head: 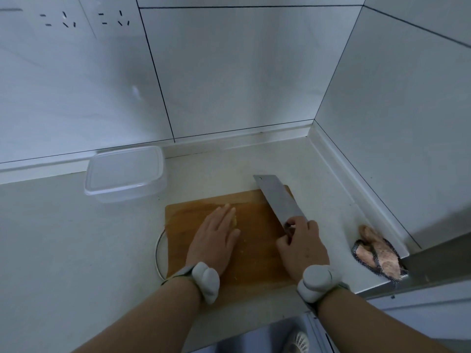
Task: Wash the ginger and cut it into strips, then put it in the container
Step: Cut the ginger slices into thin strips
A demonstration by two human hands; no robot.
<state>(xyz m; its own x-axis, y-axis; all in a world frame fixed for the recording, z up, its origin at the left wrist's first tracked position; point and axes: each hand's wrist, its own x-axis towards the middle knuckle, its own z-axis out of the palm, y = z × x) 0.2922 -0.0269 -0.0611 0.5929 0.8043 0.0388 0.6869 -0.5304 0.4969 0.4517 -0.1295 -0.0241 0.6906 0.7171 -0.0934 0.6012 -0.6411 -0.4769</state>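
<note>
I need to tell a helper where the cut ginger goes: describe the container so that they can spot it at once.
Start at the wooden cutting board on the pale counter, where the left hand lies flat and the right hand grips the cleaver. Look past the board's far left corner, towards the tiled wall. The container stands there alone: a clear plastic rectangular box, the only see-through thing on the counter.

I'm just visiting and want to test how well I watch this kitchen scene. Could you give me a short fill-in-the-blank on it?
1. The right hand grips the handle of a ____.
2. The left hand lies flat, fingers straight, on the ginger atop the wooden ____.
3. The clear plastic container stands on the counter with ____ ginger inside it.
4. The container is to the ____ of the board.

Missing words: cleaver; cutting board; no; left
</note>
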